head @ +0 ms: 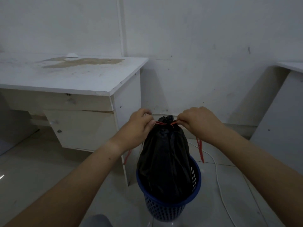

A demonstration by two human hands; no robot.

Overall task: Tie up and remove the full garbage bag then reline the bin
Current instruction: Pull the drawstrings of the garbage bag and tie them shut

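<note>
A full black garbage bag (165,154) stands tall in a blue perforated bin (168,208) on the floor. Its neck is gathered shut by a red drawstring (165,123). My left hand (139,123) pinches the string on the left of the neck. On the right side my right hand (198,119) pinches the other end. Both strands run taut between the hands across the bag's neck. Loose red string ends hang below each hand, one at the left (127,157) and one at the right (200,149).
A white desk (78,79) with a stained top stands at the left, its side panel close to the bin. Another white desk (278,118) stands at the right. A white cable (218,179) lies on the tiled floor right of the bin. The wall is directly behind.
</note>
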